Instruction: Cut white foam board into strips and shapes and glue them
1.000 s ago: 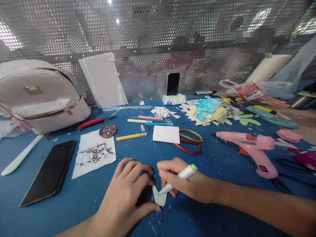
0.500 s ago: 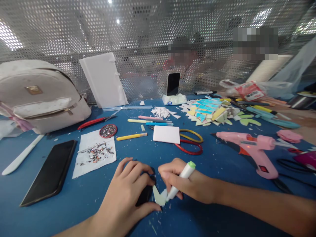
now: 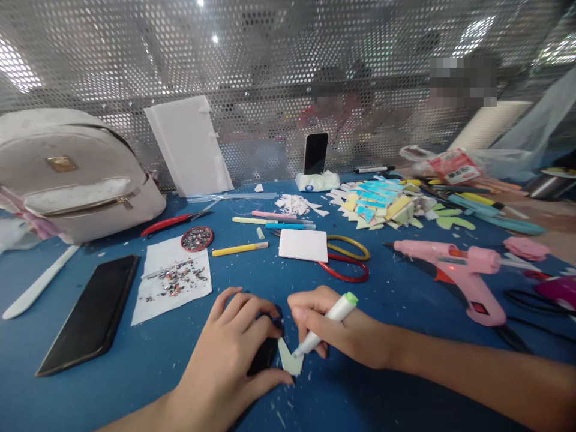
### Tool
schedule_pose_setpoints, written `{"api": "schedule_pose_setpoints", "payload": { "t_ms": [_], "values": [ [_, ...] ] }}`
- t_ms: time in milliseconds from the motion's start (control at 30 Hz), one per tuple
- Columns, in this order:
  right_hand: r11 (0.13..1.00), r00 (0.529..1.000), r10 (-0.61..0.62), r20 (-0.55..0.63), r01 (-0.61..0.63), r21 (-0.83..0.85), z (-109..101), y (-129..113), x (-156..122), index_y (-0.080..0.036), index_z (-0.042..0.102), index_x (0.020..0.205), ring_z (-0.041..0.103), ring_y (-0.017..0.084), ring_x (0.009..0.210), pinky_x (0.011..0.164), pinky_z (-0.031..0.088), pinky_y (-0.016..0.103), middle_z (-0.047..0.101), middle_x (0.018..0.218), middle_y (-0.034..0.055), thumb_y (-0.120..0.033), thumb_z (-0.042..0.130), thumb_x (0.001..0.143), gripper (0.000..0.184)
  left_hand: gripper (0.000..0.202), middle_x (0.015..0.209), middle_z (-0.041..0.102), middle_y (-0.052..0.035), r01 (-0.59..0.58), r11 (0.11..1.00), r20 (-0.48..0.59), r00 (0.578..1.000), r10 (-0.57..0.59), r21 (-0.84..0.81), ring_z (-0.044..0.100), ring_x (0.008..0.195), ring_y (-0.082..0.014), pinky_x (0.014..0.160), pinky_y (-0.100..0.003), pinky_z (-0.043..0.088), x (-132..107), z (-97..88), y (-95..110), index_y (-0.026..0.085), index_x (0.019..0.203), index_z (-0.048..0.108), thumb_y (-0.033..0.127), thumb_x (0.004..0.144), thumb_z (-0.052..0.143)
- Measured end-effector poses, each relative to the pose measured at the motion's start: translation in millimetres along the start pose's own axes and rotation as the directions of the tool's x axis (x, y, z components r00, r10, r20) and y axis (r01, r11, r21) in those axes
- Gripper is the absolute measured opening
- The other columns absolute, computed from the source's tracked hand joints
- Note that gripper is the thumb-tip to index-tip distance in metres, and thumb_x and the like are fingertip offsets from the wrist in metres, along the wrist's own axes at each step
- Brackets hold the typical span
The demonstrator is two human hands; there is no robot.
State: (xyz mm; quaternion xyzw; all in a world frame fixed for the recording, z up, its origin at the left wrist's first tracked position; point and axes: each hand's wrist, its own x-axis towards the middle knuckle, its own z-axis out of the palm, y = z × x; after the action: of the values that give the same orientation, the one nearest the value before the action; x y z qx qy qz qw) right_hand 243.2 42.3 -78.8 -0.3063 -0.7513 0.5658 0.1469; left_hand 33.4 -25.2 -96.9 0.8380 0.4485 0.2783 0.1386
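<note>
My right hand (image 3: 335, 333) grips a white marker with a green end (image 3: 330, 317), its tip pressed on a small pale green foam piece (image 3: 290, 361) lying on the blue table (image 3: 382, 300). My left hand (image 3: 234, 354) is curled over a small black object (image 3: 264, 355) right beside that piece, and its thumb tip touches the piece's lower edge.
Near the hands lie a paper sheet with sequins (image 3: 173, 285), a black phone (image 3: 92, 312), a white card (image 3: 303, 245) over red and yellow scissors (image 3: 348, 261), and a pink glue gun (image 3: 454, 270). Foam scraps (image 3: 378, 204), pens (image 3: 274, 221) and a white backpack (image 3: 76, 171) sit farther back. People sit behind the perforated screen.
The marker has shifted a little over the foam piece, swinging from lower to steeper and back. My left hand has stayed in place.
</note>
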Motion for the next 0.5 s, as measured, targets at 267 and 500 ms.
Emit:
{"api": "schedule_pose_setpoints", "payload": {
  "t_ms": [267,500],
  "values": [
    [1.0,1.0,0.008,0.002,-0.008,0.014,-0.1,-0.2,-0.1,-0.018,0.049,0.062,0.047,0.011,0.046,0.048,0.036,0.021,0.049,0.052,-0.0019,-0.043,0.04,0.096,0.043,0.022,0.108,0.067,-0.0012,-0.001,1.0,-0.01,1.0,0.001,0.0,0.06,0.103,-0.0239,0.105,-0.049,0.031,-0.3,0.4,-0.1,0.025,0.097,0.062,0.044,0.089,0.071],
    [1.0,1.0,0.013,0.0,-0.013,0.002,-0.9,-1.7,0.0,-0.019,0.048,0.06,0.046,0.011,0.045,0.047,0.035,0.022,0.048,0.05,-0.0019,-0.047,0.04,0.096,0.046,0.031,0.107,0.067,-0.0008,-0.014,1.0,-0.012,1.0,0.014,-0.003,0.06,0.103,-0.0238,0.104,-0.048,0.032,-0.1,-0.8,0.1,0.024,0.097,0.063,0.05,0.084,0.074]
  ]
}}
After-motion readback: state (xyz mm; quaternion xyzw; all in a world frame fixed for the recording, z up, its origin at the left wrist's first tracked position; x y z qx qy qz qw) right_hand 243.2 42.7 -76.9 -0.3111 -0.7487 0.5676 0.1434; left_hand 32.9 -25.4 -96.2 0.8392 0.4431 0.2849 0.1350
